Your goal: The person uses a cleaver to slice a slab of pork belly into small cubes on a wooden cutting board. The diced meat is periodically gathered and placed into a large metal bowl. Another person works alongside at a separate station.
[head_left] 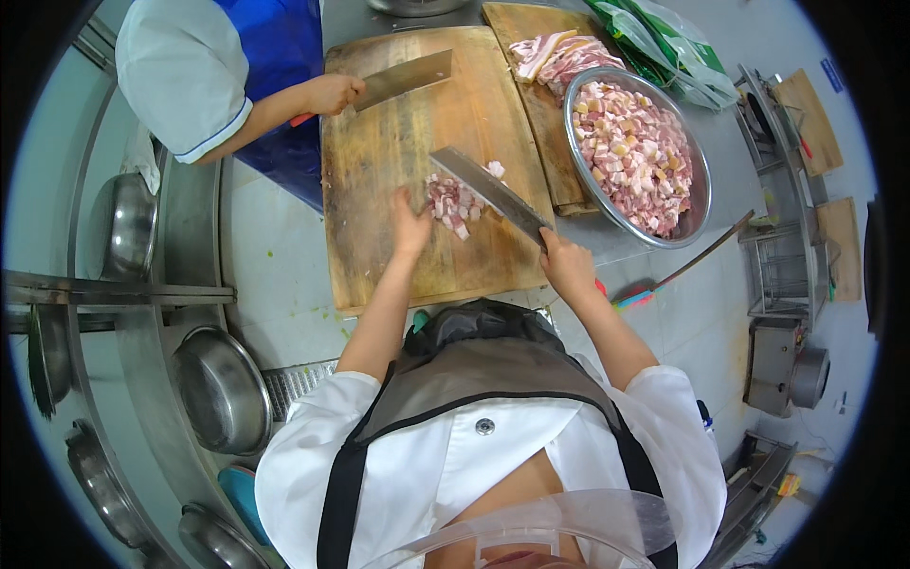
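My right hand (567, 266) is closed round the handle of a cleaver (493, 192). Its long blade slants up and to the left over the wooden cutting board (379, 190), along the right side of a small heap of diced pork (453, 204). A few pale pieces lie beyond the blade. At the heap's left edge is my left hand (410, 223), fingers stretched out and nothing gripped; whether it touches the meat I cannot tell.
At the far left a co-worker's hand (332, 94) holds another cleaver (408, 80) over the same board. A steel bowl (702, 194) full of diced pork stands on the right. Behind it, pork slabs (564, 59) lie on a second board (536, 104), near bagged greens (654, 43).
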